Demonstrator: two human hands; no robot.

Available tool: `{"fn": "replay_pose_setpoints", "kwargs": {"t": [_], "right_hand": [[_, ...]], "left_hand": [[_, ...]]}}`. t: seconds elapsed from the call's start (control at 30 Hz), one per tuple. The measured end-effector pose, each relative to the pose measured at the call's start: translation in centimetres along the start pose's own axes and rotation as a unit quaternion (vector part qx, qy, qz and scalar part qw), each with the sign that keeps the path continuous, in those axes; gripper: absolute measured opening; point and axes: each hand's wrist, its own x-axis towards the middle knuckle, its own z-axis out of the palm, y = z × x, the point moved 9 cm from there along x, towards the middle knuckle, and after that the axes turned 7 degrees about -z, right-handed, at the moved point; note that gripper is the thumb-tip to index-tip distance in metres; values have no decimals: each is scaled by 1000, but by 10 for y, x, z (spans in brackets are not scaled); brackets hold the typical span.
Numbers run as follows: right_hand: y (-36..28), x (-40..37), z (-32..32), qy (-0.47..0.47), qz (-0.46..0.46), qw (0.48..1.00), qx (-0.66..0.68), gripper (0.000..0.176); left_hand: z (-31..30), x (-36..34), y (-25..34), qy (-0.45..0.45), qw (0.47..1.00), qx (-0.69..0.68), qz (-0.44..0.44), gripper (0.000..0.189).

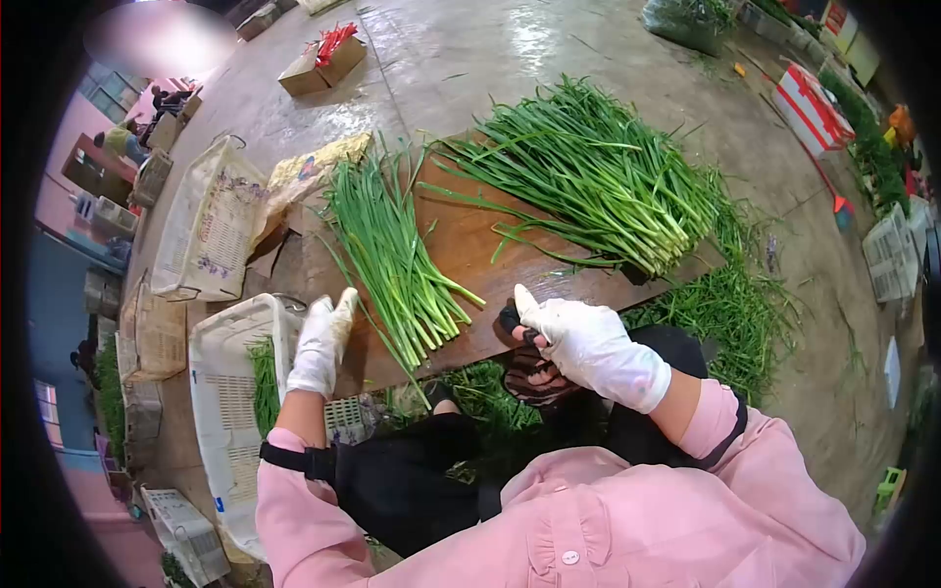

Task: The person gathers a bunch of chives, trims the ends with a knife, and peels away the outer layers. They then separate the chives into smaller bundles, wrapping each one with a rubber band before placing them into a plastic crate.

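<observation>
My left hand (323,338), in a white glove, has its fingers stretched out beside a smaller bunch of long green chive-like leaves (392,260). That bunch lies on a brown wooden board (466,245), its pale stem ends toward me. Over the board's front edge is my right hand (598,348), also white-gloved, with dark coverings at its curled fingers and the thumb raised. Whatever those fingers may hold is hidden. A larger heap of the same greens (598,176) covers the board's right side, stems pointing toward the lower right.
A white plastic crate (230,392) with some greens stands left of my legs, another crate (211,220) behind it. Loose greens (735,314) litter the floor at right. Farther off are a cardboard box (323,69) with red items and a red-white box (812,110). People sit at far left.
</observation>
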Motion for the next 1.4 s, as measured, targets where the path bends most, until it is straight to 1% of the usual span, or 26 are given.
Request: {"fn": "replay_pose_setpoints", "kwargs": {"t": [0.03,0.1,0.13,0.17,0.23,0.3,0.37,0.5,0.57,0.6,0.7,0.73,0.8,0.83,0.9,0.93,0.97,1.03,1.1,1.13,1.17,1.2,1.23,1.3,1.37,1.4], "right_hand": [[11,8,4,-2,-3,1000,5,63],[16,27,4,53,-189,975,-105,40],[1,14,0,118,-304,931,-165,46],[3,13,1,118,-306,931,-163,46],[-10,5,-3,126,-293,905,-281,67],[-6,16,-2,113,-276,926,-233,58],[6,26,0,7,-98,982,-163,58],[4,20,2,19,-117,982,-149,40],[-13,4,-4,149,-280,919,-235,51],[-6,13,-5,125,-237,948,-171,68],[0,16,-9,124,-195,958,-169,67],[7,16,-12,63,-59,995,-40,72],[8,14,-15,63,-60,995,-52,69],[8,13,-17,63,-61,994,-67,67],[17,16,-20,60,-42,995,-68,66],[15,15,-24,65,-59,993,-83,71],[13,14,-26,70,-74,990,-98,76],[17,13,-31,83,-61,991,-80,75],[15,11,-35,86,-72,990,-82,73],[22,13,-32,90,-45,994,40,71],[28,13,-31,94,-42,994,38,71],[24,10,-40,163,-107,981,-17,71],[24,11,-48,230,-170,956,-72,70],[53,46,-46,180,-143,973,12,72],[61,33,-49,111,15,992,51,72],[54,25,-58,152,-46,987,-11,74]], "left_hand": [[4,-41,17,-73,992,-49,-90,91],[24,-46,14,-85,985,-114,-96,98],[27,-42,18,-74,991,-63,-90,107],[32,-48,14,-37,991,-86,-97,114],[39,-55,28,24,993,-55,-102,122],[54,-64,42,23,988,-98,-116,137],[59,-89,81,33,990,-71,-120,144],[80,-110,123,115,976,110,-151,148],[81,-114,126,123,976,123,-133,145],[83,-107,121,120,978,115,-124,141],[78,-95,87,133,990,28,-40,123],[78,-91,72,154,988,12,-12,120],[77,-91,56,203,979,-3,15,114],[86,-81,39,148,962,-224,-51,109],[91,-76,39,93,933,-348,-19,97],[95,-71,52,10,930,-365,-42,88],[105,-85,68,-116,846,-521,-6,74],[109,-104,102,-229,749,-621,-21,49],[122,-119,149,-481,514,-705,85,66],[131,-107,155,-433,524,-732,55,64],[143,-100,161,-384,529,-756,25,63],[151,-103,164,-334,539,-774,-6,55],[169,-91,156,-350,577,-737,-16,53],[197,-67,131,-334,625,-704,-41,47],[196,-81,124,-324,632,-694,-118,46],[192,-88,121,-335,656,-664,-127,47]]}}
